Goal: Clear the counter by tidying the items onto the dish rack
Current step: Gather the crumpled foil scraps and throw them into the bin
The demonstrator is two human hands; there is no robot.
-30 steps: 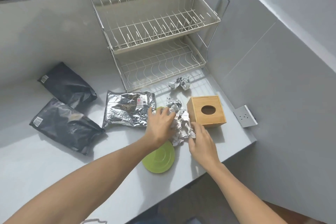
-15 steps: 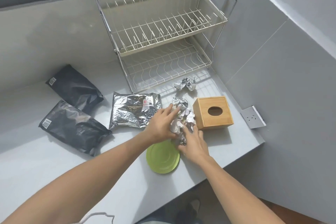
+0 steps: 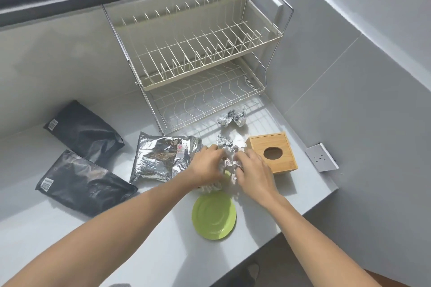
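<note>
A two-tier wire dish rack [image 3: 210,70] stands bare at the back of the grey counter [image 3: 58,228]. Both hands press around a crumpled sheet of aluminium foil [image 3: 227,147] in the counter's middle: my left hand [image 3: 207,166] grips its left side, my right hand [image 3: 254,172] its right side. A green plate [image 3: 213,216] lies just in front of the hands. A silver foil pouch [image 3: 161,158] lies left of my left hand. A second small foil ball [image 3: 232,117] sits by the rack's lower tier.
Two black pouches [image 3: 84,130] [image 3: 81,184] lie on the counter's left part. A wooden tissue box [image 3: 272,152] stands right of my right hand. A wall socket [image 3: 321,157] is on the right wall. The counter ends at the right front edge.
My hands have closed together over the foil sheet, bunching it smaller and moving it slightly back off the green plate, which now shows fully.
</note>
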